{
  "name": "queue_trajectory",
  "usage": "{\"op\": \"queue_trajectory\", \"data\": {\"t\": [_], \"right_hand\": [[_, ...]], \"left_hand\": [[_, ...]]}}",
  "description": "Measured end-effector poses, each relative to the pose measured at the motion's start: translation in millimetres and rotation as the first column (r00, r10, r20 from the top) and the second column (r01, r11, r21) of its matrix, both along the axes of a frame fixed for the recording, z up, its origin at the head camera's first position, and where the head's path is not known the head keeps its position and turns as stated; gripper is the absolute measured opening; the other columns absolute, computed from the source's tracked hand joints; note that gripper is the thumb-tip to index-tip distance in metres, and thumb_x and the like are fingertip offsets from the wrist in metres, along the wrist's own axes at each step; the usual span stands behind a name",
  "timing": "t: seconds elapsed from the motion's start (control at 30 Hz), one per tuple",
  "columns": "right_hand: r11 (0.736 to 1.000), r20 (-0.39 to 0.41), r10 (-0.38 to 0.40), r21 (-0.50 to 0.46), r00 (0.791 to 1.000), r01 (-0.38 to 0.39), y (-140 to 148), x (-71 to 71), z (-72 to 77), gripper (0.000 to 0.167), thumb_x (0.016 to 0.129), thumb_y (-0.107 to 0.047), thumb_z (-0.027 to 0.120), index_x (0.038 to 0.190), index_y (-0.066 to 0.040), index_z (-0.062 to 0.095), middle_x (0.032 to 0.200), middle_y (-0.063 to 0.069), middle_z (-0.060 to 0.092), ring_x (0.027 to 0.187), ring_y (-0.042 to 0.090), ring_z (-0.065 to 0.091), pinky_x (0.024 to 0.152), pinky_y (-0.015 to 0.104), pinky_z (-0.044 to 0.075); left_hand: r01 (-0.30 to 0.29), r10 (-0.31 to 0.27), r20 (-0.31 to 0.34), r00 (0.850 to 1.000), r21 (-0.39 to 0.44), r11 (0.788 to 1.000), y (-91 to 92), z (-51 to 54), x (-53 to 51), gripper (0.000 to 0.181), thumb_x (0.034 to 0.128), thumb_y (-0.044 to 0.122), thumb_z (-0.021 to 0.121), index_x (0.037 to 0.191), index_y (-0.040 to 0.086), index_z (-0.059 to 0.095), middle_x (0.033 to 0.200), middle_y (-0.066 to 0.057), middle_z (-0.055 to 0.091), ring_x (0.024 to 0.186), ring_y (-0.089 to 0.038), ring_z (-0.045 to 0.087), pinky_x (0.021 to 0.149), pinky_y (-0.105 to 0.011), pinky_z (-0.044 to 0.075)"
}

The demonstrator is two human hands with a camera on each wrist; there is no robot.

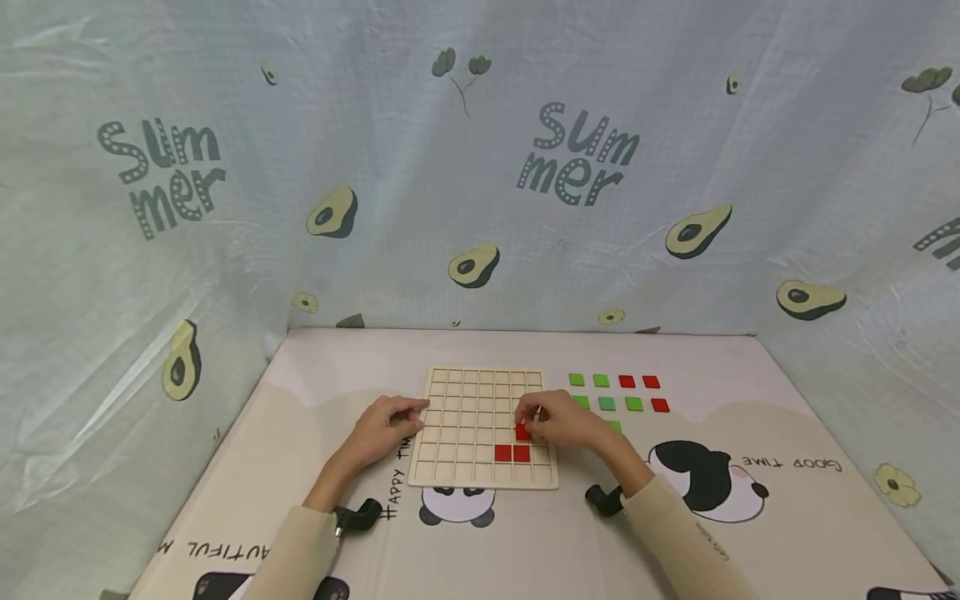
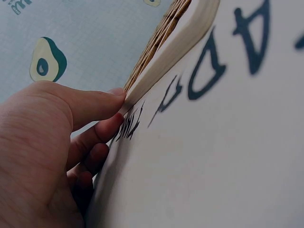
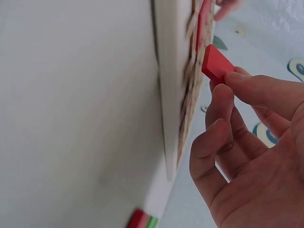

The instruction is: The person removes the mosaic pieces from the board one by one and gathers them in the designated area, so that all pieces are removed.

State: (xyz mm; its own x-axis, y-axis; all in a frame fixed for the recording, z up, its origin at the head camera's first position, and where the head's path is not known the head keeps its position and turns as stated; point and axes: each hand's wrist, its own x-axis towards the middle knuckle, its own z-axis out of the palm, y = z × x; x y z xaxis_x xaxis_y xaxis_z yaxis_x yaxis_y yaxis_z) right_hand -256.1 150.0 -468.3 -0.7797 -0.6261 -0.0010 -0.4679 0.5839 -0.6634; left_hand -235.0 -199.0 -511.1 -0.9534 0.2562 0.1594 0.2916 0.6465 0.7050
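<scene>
A pale wooden grid board (image 1: 465, 417) lies on the table. Between the thumb and a fingertip of my right hand (image 1: 566, 418) is a red square tile (image 3: 217, 63), pinched above the board's right part and tilted in the right wrist view. Two red tiles (image 1: 502, 453) sit side by side in cells near the board's front right. My left hand (image 1: 381, 429) rests at the board's left edge, its fingertips touching the rim; the left wrist view shows the thumb (image 2: 95, 105) against that edge (image 2: 164, 64).
Right of the board lie loose tiles in rows, several green tiles (image 1: 633, 404) and some red tiles (image 1: 651, 382); my right hand partly covers the group. A printed cloth (image 1: 337, 367) covers the table, and a patterned curtain (image 1: 405, 167) hangs behind it.
</scene>
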Motion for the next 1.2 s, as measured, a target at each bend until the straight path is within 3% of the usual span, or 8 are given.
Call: {"op": "queue_trajectory", "data": {"t": [0.3, 0.53, 0.77, 1.2], "right_hand": [[0.998, 0.001, -0.067, -0.013, 0.998, 0.067, 36.2, -1.8, 13.1, 0.015, 0.097, -0.005, 0.063, 0.101, -0.016, 0.071, 0.094, 0.0, 0.067, 0.074, 0.015, 0.057, 0.06, 0.028, 0.05], [0.992, -0.014, -0.126, -0.011, 0.992, 0.125, 81.6, -3.9, 14.4, 0.013, 0.096, -0.006, 0.065, 0.102, -0.015, 0.072, 0.096, 0.002, 0.069, 0.079, 0.016, 0.061, 0.069, 0.027, 0.052], [0.984, 0.016, -0.178, -0.008, 0.984, 0.178, 121.5, -3.3, 18.2, 0.014, 0.097, -0.003, 0.062, 0.105, -0.008, 0.072, 0.097, 0.007, 0.069, 0.077, 0.02, 0.064, 0.069, 0.028, 0.054], [0.973, 0.048, -0.228, 0.051, 0.972, 0.225, 167.0, -4.1, 6.6, 0.012, 0.096, -0.003, 0.064, 0.105, -0.006, 0.072, 0.09, 0.005, 0.064, 0.073, 0.018, 0.058, 0.065, 0.026, 0.051]], "left_hand": [[0.009, -0.009, -0.007, 1.0, -0.001, 1.0, 1.0, -1.8, -0.8, 0.037, 0.0929, 0.017, 0.075, 0.129, 0.009, 0.073, 0.09, 0.005, 0.066, 0.088, -0.013, 0.054, 0.083, -0.03, 0.042], [-0.001, 0.001, 0.003, 1.0, -0.012, 1.0, 1.5, -1.6, 0.1, 0.037, 0.0934, 0.018, 0.075, 0.13, 0.01, 0.073, 0.091, 0.006, 0.067, 0.092, -0.014, 0.052, 0.088, -0.034, 0.04], [0.006, -0.006, -0.008, 1.0, -0.013, 1.0, 0.4, -0.1, 1.4, 0.037, 0.093, 0.016, 0.074, 0.129, 0.009, 0.073, 0.09, 0.005, 0.067, 0.089, -0.013, 0.054, 0.085, -0.032, 0.042], [0.004, -0.004, 0.003, 1.0, -0.011, 1.0, 1.1, -0.3, 0.6, 0.037, 0.0935, 0.017, 0.074, 0.13, 0.01, 0.073, 0.088, 0.006, 0.065, 0.09, -0.014, 0.053, 0.086, -0.034, 0.04]]}}
